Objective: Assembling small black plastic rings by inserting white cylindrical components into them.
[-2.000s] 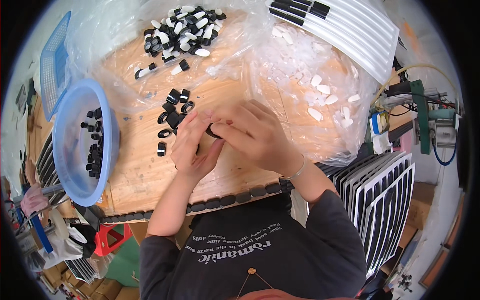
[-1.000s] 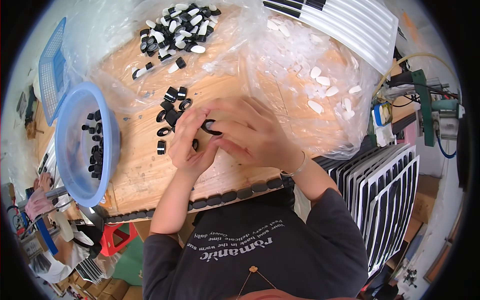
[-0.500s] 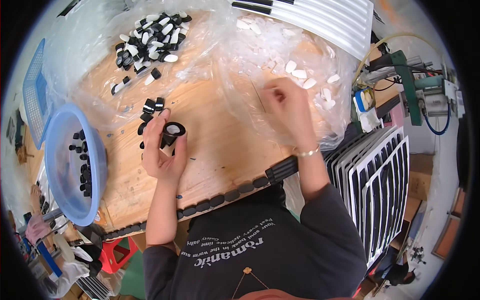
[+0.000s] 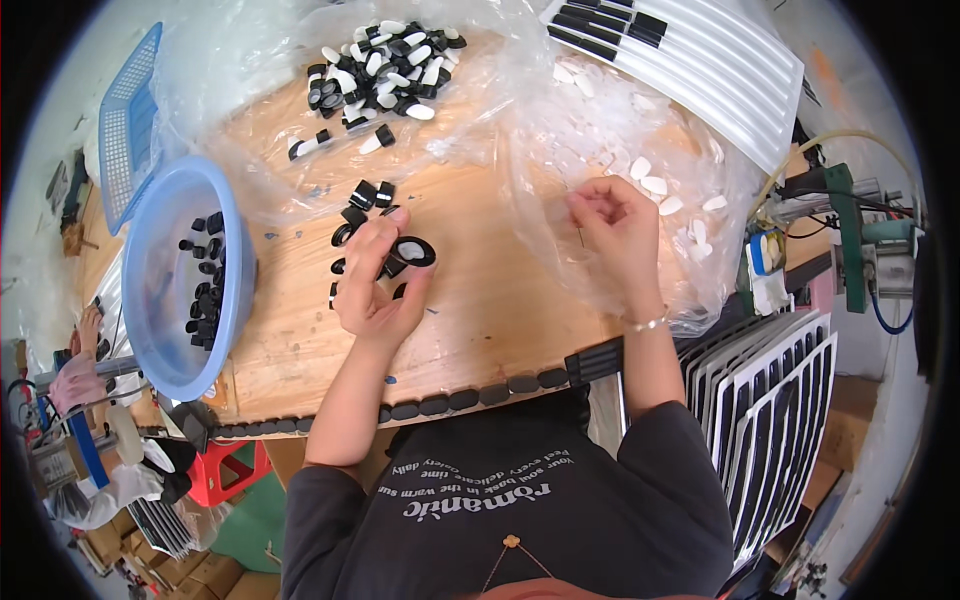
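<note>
i'm watching the left hand [image 4: 374, 302] pinching a black round part [image 4: 412, 252] between thumb and fingertips, its pale center facing up, over the middle of the tabletop [image 4: 480, 330]. the fingers are covering part of its rim, and i'm not making out its underside. that hand is also partly hiding several loose black pieces [image 4: 362, 194] lying just beyond it. the right hand [image 4: 620, 225] is poising nearer the tabletop's right edge, its grip narrow, fingertips curling toward the thumb; i cannot tell whether anything is sitting between them. beside it, white oval pieces [image 4: 653, 186] are lying among clear plastic sheeting [image 4: 688, 300], whose glare is obscuring the smaller bits. toward the far right corner, a white ribbed panel [image 4: 710, 85] is running out of view.
</note>
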`<state>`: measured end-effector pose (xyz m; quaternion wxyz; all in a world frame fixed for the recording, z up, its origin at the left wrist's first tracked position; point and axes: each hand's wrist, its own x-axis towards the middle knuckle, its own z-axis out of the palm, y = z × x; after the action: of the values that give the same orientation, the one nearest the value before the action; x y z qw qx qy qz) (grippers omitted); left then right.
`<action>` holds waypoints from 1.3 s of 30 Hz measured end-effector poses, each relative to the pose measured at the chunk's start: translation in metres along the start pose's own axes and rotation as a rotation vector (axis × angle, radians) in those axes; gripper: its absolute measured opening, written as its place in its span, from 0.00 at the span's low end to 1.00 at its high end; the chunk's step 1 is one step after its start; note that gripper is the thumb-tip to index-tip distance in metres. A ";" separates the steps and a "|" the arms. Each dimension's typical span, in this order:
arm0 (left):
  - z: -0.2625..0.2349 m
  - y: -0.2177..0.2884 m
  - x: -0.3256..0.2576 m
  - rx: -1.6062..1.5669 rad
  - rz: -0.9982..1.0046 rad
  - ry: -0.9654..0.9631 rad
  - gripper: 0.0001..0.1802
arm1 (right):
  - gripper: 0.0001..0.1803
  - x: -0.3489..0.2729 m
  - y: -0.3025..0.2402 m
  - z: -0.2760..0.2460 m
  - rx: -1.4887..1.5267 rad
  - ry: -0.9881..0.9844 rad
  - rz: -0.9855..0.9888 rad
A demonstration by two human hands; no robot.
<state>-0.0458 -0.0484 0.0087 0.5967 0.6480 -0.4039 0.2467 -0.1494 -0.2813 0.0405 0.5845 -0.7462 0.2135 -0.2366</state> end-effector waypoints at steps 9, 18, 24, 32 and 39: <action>0.000 0.004 0.009 0.031 0.109 -0.052 0.30 | 0.11 -0.029 -0.050 0.074 0.031 -0.051 -0.764; -0.003 0.004 0.007 0.101 0.113 -0.057 0.31 | 0.10 -0.036 -0.045 0.077 -0.032 -0.031 -0.809; -0.003 0.004 0.006 0.114 0.130 -0.070 0.31 | 0.10 -0.036 -0.047 0.078 -0.071 -0.019 -0.823; -0.003 0.004 0.007 0.101 0.135 -0.052 0.29 | 0.09 -0.043 -0.045 0.083 0.082 -0.094 -0.695; -0.006 0.006 0.007 0.129 0.147 -0.056 0.29 | 0.08 -0.040 -0.053 0.084 -0.030 -0.028 -0.736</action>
<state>-0.0462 -0.0443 0.0188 0.5226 0.6604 -0.4501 0.2970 -0.1285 -0.1812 0.0707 0.4523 -0.7846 -0.0737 -0.4177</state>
